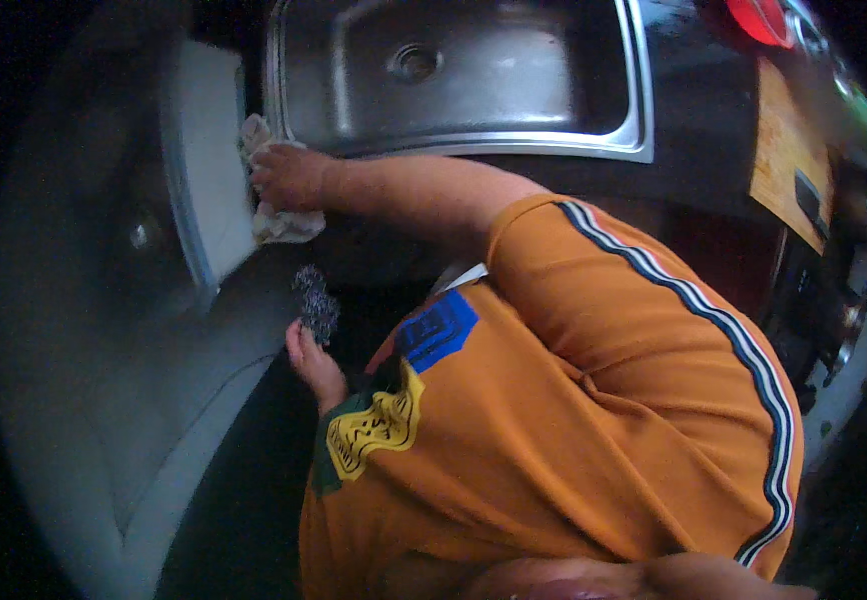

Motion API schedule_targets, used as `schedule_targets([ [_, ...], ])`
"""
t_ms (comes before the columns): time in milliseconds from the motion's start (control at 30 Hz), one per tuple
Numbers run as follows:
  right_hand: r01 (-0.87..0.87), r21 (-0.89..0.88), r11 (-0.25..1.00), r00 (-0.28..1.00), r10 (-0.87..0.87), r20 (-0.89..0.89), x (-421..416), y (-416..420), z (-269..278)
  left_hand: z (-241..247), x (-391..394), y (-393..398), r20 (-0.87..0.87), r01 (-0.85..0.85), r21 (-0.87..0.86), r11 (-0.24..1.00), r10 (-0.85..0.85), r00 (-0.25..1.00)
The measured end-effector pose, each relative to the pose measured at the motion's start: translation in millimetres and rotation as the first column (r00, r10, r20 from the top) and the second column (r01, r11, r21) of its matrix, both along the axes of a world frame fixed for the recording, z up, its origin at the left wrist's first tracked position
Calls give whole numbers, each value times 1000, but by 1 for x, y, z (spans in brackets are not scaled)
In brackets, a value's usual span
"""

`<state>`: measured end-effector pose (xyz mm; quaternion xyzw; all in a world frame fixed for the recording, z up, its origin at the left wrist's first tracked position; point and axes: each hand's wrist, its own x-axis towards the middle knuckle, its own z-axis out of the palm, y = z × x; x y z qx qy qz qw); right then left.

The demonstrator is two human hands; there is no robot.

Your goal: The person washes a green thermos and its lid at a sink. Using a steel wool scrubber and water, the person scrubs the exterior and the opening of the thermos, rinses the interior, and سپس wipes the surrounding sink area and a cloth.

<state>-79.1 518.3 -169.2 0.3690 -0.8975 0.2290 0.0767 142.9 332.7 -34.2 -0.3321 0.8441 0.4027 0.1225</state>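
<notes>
My right arm reaches across to the left, and my right hand [291, 176] holds a crumpled pale cloth [291, 227] beside the near left corner of a stainless steel sink [523, 82]. The cloth sticks out above and below the fingers, against or close to the edge of a white panel [212, 157]. Lower down, close to my body, my left hand [313, 364] holds a metal wire scourer [319, 306] by its lower end. Part of the left hand and its forearm are hidden behind my orange shirt.
A dark countertop [692, 112] runs along the right of the sink. On it lies a wooden cutting board [782, 150] with a dark-bladed knife [808, 196]. A red container [760, 21] stands behind it. The left side is dim, with a grey surface [73, 322].
</notes>
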Motion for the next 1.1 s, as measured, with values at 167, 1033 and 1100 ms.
schedule_targets([
  [167,130,-216,968,979,-92,181,44,42,32,0,-13,8,-66,9,89,996,-4,998],
  [1033,918,23,395,383,-874,-298,56,397,82,-79,-163,30,-301,403,-771,493,-840,452],
  [1100,906,74,418,418,-849,-324,12,418,82,-70,-158,27,-253,438,-762,478,-841,478],
])
